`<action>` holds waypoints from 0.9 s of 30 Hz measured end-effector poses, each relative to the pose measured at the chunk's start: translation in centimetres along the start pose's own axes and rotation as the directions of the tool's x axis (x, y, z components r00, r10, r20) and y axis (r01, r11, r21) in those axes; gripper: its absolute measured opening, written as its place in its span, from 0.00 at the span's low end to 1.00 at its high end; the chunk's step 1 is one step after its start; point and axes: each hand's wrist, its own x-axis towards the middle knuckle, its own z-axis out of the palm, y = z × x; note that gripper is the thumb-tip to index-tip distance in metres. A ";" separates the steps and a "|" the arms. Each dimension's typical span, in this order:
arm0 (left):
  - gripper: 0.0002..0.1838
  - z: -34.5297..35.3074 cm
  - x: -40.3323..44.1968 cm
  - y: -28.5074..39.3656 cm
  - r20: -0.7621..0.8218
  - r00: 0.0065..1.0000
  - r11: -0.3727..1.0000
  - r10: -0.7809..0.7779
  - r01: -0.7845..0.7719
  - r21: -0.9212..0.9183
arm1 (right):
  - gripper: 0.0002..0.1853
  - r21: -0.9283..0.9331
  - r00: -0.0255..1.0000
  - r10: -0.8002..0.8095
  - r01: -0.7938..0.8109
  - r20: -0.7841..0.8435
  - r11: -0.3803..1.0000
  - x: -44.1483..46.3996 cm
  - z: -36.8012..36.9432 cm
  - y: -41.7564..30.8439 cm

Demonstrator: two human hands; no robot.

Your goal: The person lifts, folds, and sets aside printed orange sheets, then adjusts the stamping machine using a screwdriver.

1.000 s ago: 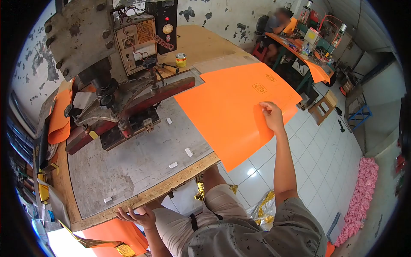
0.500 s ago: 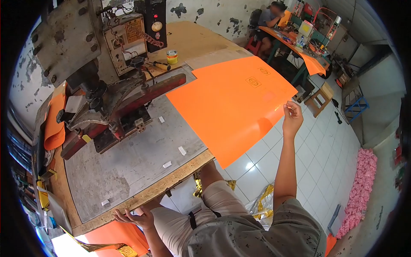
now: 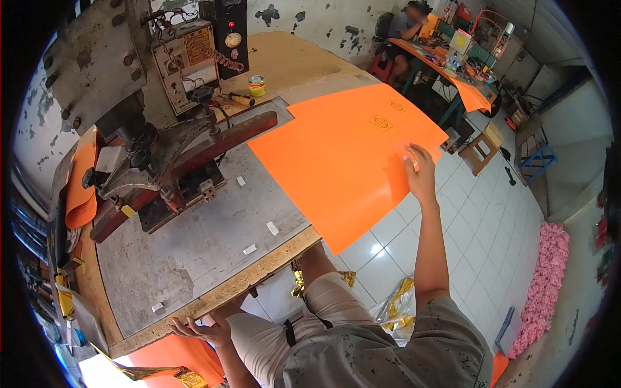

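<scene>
A large orange sheet (image 3: 336, 161) with two small emblems stamped near its far end lies on the right part of the worktable, its near corner hanging past the edge. Over the sheet's right side is my right hand (image 3: 422, 174), fingers loosely bent and apart; I cannot tell whether the fingertips touch it. My left hand (image 3: 206, 331) is beside the table's front edge, palm up with fingers spread, holding nothing. To the left of the sheet stands a press (image 3: 162, 171) with a red bar above the grey metal plate (image 3: 149, 265).
Small white pieces (image 3: 272, 227) dot the plate. A yellow tin (image 3: 257, 85) and a screwdriver (image 3: 242, 99) stand behind. More orange material (image 3: 81, 181) lies at the left. A person (image 3: 409, 26) sits at a far bench; a wooden stool (image 3: 482, 149) and pink bundle (image 3: 538, 291) are right.
My right hand has moved left and slightly up, from the sheet's right edge to over its surface, and its fingers have opened out. My left hand stays put.
</scene>
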 end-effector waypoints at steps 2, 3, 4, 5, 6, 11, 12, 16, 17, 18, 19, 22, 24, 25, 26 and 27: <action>0.33 -0.1 0.1 -0.1 0.005 1.000 1.000 0.011 -0.011 0.007 | 0.19 -0.088 0.996 -0.012 0.020 0.091 0.996 0.4 0.5 0.0; 0.33 -0.1 0.1 -0.1 0.008 1.000 1.000 0.015 -0.015 0.009 | 0.20 -0.104 0.989 0.015 0.000 0.149 0.995 0.6 0.9 0.2; 0.34 -0.2 0.0 -0.2 0.017 1.000 1.000 0.008 -0.008 0.001 | 0.22 -0.122 0.978 0.043 -0.018 0.206 0.992 0.7 1.1 0.4; 0.34 -0.2 -0.2 -0.3 0.026 1.000 1.000 0.001 0.000 -0.007 | 0.22 -0.179 0.969 0.047 -0.003 0.241 0.984 0.8 1.3 0.6; 0.35 -0.1 -0.2 -0.2 0.035 0.999 1.000 -0.007 0.008 -0.015 | 0.23 -0.235 0.960 0.052 0.014 0.274 0.972 0.9 1.4 0.5; 0.35 0.0 -0.2 -0.1 0.023 1.000 1.000 -0.012 0.012 -0.007 | 0.25 -0.353 0.926 0.093 0.045 0.365 0.935 2.6 1.7 0.3; 0.35 0.1 -0.2 -0.1 0.021 1.000 1.000 -0.014 0.014 -0.007 | 0.25 -0.376 0.925 0.092 0.058 0.370 0.925 2.9 2.1 0.3; 0.34 0.5 -0.8 -0.4 -0.010 1.000 0.999 -0.023 0.023 0.030 | 0.27 -0.401 0.923 0.107 0.055 0.369 0.914 3.3 2.7 0.2; 0.34 0.7 -1.0 -0.5 -0.009 1.000 0.999 -0.029 0.029 0.030 | 0.27 -0.433 0.925 0.111 0.063 0.364 0.899 3.3 3.0 0.1; 0.34 0.7 -1.0 -0.5 -0.005 0.999 0.999 -0.034 0.034 0.029 | 0.27 -0.464 0.925 0.117 0.069 0.361 0.883 3.2 3.3 -0.1; 0.34 0.6 -1.0 -0.5 -0.007 1.000 0.999 -0.031 0.031 0.030 | 0.27 -0.496 0.926 0.124 0.075 0.356 0.865 3.1 3.5 -0.2; 0.34 0.6 -0.9 -0.4 -0.007 1.000 1.000 -0.023 0.024 0.020 | 0.28 -0.502 0.911 0.171 0.045 0.376 0.864 3.2 3.3 -0.7; 0.34 0.5 -0.8 -0.5 0.001 1.000 1.000 -0.020 0.020 0.009 | 0.29 -0.484 0.914 0.168 0.035 0.369 0.874 3.2 3.2 -0.7; 0.34 0.4 -0.7 -0.6 0.002 1.000 1.000 -0.010 0.010 0.011 | 0.29 -0.476 0.917 0.166 0.029 0.363 0.879 3.1 3.1 -0.7; 0.34 0.3 -0.5 -0.5 0.000 1.000 1.000 -0.003 0.003 0.011 | 0.29 -0.474 0.919 0.163 0.030 0.360 0.880 3.1 3.2 -0.6; 0.34 0.3 -0.4 -0.4 -0.003 1.000 1.000 0.004 -0.004 0.010 | 0.29 -0.474 0.921 0.158 0.032 0.357 0.880 3.0 3.3 -0.5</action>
